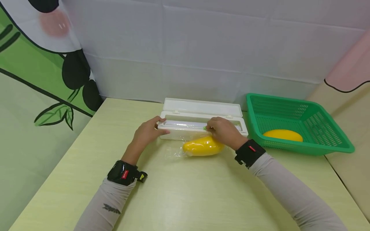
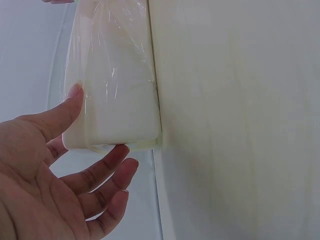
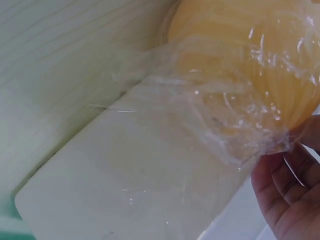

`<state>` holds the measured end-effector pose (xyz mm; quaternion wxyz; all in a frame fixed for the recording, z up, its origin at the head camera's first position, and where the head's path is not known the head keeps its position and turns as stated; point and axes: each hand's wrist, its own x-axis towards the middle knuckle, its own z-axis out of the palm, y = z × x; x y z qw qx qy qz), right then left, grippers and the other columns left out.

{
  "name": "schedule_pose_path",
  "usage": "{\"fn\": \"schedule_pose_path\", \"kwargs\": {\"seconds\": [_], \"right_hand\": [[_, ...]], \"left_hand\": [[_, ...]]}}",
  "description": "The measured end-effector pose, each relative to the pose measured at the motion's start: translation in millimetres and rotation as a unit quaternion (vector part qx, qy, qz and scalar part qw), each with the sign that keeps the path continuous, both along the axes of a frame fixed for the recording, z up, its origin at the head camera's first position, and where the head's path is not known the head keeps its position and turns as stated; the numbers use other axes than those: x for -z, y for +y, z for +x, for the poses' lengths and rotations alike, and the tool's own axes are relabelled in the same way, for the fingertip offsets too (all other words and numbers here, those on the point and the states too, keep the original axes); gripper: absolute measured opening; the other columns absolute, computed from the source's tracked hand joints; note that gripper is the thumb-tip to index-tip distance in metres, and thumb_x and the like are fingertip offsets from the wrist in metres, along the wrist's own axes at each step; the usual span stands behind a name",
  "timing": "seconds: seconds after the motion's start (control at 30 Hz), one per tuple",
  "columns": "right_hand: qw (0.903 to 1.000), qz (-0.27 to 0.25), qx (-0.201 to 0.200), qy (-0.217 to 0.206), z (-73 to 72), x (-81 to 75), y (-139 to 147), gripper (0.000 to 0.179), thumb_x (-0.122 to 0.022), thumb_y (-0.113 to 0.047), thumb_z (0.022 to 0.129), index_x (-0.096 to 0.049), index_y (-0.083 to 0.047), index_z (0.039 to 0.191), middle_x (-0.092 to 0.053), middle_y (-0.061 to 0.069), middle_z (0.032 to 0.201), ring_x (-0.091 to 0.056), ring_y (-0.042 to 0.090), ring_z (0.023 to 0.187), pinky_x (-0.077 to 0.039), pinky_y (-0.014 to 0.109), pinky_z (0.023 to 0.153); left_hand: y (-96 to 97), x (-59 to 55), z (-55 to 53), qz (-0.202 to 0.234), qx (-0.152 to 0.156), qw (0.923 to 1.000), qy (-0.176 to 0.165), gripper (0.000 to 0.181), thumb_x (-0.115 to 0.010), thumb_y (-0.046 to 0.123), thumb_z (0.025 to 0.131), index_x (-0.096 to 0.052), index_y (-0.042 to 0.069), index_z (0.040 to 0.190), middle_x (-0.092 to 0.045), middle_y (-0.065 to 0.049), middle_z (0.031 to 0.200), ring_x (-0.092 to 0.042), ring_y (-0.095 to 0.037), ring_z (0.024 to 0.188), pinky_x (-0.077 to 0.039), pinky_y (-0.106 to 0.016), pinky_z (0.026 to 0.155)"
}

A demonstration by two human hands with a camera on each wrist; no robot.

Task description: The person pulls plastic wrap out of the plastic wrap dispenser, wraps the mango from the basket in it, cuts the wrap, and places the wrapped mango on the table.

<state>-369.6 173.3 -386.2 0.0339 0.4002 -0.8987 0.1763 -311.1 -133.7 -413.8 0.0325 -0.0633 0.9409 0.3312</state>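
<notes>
A long white cling film dispenser (image 1: 177, 133) stands with its hinged lid (image 1: 202, 107) raised at the back and the roll showing inside. My left hand (image 1: 148, 131) grips its left end, thumb on the front side and index finger behind. My right hand (image 1: 225, 131) is over the front edge, pinching a small green slide cutter (image 1: 205, 128). Clear cling film (image 3: 200, 115) stretches from the dispenser over a yellow oblong fruit (image 1: 202, 146), which lies just in front of it. The right wrist view shows bunched film at my right fingertips (image 3: 267, 172).
A green plastic basket (image 1: 312, 148) stands close to the dispenser's right end, with another yellow fruit (image 1: 283, 135) inside. The light wooden table (image 1: 185, 192) meets a white cloth backdrop (image 1: 202, 57) behind the dispenser. Printed cloth (image 1: 43, 96) hangs at the left.
</notes>
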Motion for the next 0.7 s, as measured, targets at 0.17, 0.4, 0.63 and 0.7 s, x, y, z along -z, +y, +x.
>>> {"fn": "schedule_pose_path", "kwargs": {"seconds": [0.17, 0.4, 0.63, 0.7], "right_hand": [[1.0000, 0.004, 0.000, 0.002, -0.1, -0.1, 1.0, 0.004, -0.068, -0.006, 0.094, -0.071, -0.007, 0.091, -0.069, 0.006, 0.092, -0.061, 0.022, 0.085, -0.054, 0.038, 0.085], [0.9999, 0.006, 0.006, -0.009, 0.7, -1.3, 0.8, 0.003, -0.068, -0.007, 0.093, -0.072, -0.006, 0.093, -0.068, 0.005, 0.091, -0.060, 0.022, 0.083, -0.054, 0.038, 0.085], [1.0000, 0.007, 0.003, -0.004, -1.5, -2.2, 7.0, 0.004, -0.068, -0.004, 0.092, -0.071, -0.006, 0.092, -0.068, 0.005, 0.091, -0.060, 0.022, 0.084, -0.054, 0.039, 0.084], [1.0000, 0.004, 0.004, 0.003, -2.2, -2.7, 10.7, 0.005, -0.069, -0.003, 0.092, -0.070, -0.007, 0.089, -0.068, 0.005, 0.090, -0.060, 0.022, 0.083, -0.054, 0.039, 0.083]], "left_hand": [[0.5, -0.2, 0.2, 0.003, -0.001, 1.0000, 0.000, 0.063, -0.074, 0.045, 0.087, -0.054, 0.021, 0.141, -0.063, -0.018, 0.118, -0.058, -0.033, 0.093, -0.044, -0.040, 0.075], [-0.2, -0.8, 1.3, 0.001, -0.003, 1.0000, -0.003, 0.062, -0.074, 0.046, 0.087, -0.054, 0.023, 0.141, -0.063, -0.017, 0.116, -0.058, -0.033, 0.092, -0.044, -0.039, 0.074], [-4.2, -2.6, 2.9, 0.005, -0.001, 1.0000, -0.001, 0.062, -0.074, 0.046, 0.087, -0.054, 0.023, 0.141, -0.064, -0.017, 0.114, -0.058, -0.032, 0.088, -0.043, -0.038, 0.072], [-7.1, -3.0, 3.5, 0.006, -0.002, 1.0000, 0.001, 0.062, -0.075, 0.046, 0.087, -0.054, 0.022, 0.141, -0.065, -0.017, 0.115, -0.059, -0.031, 0.088, -0.043, -0.037, 0.071]]}}
